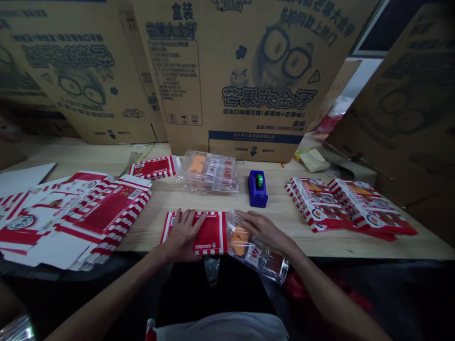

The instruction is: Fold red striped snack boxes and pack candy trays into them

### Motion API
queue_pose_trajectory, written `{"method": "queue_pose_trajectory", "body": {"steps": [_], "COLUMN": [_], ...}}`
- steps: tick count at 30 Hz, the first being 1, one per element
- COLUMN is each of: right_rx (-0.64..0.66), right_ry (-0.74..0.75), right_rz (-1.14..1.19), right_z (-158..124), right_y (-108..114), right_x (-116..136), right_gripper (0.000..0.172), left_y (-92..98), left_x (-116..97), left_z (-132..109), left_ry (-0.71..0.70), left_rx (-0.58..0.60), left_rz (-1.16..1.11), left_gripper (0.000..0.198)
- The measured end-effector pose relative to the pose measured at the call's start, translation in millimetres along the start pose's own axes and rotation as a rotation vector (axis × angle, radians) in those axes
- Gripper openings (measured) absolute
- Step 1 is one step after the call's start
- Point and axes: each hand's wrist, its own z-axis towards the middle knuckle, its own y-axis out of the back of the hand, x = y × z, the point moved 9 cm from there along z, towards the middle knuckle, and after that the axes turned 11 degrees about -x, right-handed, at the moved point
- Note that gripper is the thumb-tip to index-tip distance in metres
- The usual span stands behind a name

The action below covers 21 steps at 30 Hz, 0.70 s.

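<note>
My left hand [183, 237] lies across a flat red box with striped red-and-white edges [211, 232], holding it at the table's front edge with fingers spread over its top. A clear plastic pack [261, 255] with orange pieces and small printed sachets meets the box's right end. My right hand [263, 229] grips this pack from above; its fingertips are close to the box end, and its thumb is hidden. Whether the pack's tip is inside the box I cannot tell. Further back lie more clear packs [213, 171], stacked.
Beyond my hands stand a blue tape dispenser [258, 189] and another red box [152, 167]. Piles of flat red-and-white cartons [106, 213] lie at left. Filled boxes [316, 203] are stacked at right. Large cardboard cartons [220, 71] wall off the table's back.
</note>
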Motion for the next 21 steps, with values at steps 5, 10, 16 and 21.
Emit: {"method": "queue_pose_trajectory", "body": {"steps": [5,10,16,21], "right_rx": [0.146,0.071,-0.187,-0.640], "right_ry": [0.053,0.103,0.053,-0.299], "right_rz": [-0.282,-0.164,0.023,0.003], "right_z": [-4,1,-4,-76], "right_y": [-18,-25,-23,36], "right_x": [10,17,3,-66], "right_gripper": [0.052,0.040,0.026,0.042], "left_y": [5.4,0.5,-17.7,-19.6], "left_x": [-3,-1,4,6], "left_z": [-3,0,0,-4], "left_ry": [0.005,0.008,-0.021,-0.006], "left_rx": [-0.069,-0.017,0.144,0.155], "left_rz": [0.025,-0.035,-0.145,-0.160], "left_gripper": [0.114,0.118,0.128,0.129]}}
